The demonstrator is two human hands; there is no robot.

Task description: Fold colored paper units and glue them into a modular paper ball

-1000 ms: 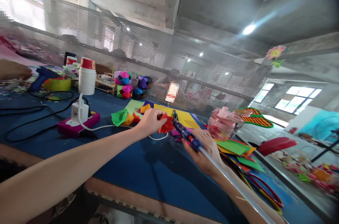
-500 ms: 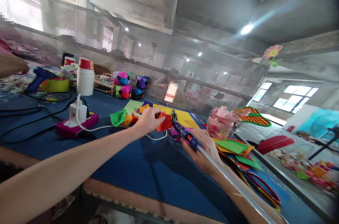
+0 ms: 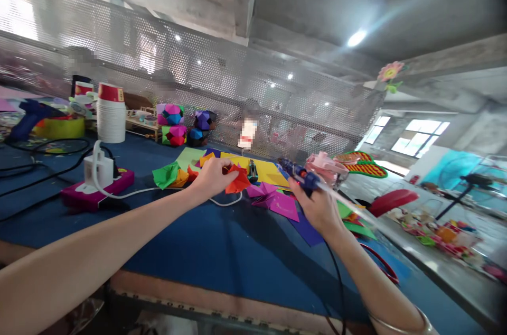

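Between the fingers of my left hand (image 3: pixel 214 176) is a folded red-orange paper piece (image 3: pixel 238 180), held above the blue tabletop (image 3: pixel 206 240). My right hand (image 3: pixel 319 205) is wrapped round a blue hot glue gun (image 3: pixel 303 174), a long clear glue stick (image 3: pixel 356 205) running out of its back end. The gun's nozzle points up and left, apart from the paper. Folded purple paper (image 3: pixel 263 193) and a flat magenta sheet (image 3: pixel 284 205) lie between my hands. Left of my left hand sit crumpled green paper (image 3: pixel 165 175) and orange paper (image 3: pixel 180 177).
A purple power strip (image 3: pixel 122 182) with a white plug and cables stands left, by a stack of paper cups (image 3: pixel 111 118). Folded paper balls (image 3: pixel 173 134) sit near the mesh screen (image 3: pixel 222 97). A pink jar (image 3: pixel 325 166) and scissors (image 3: pixel 382 263) are right; another glue gun (image 3: pixel 26 118) is far left.
My right hand has drawn the glue gun away to the right, off the red-orange paper. My left hand still holds that paper. The view has shifted slightly.
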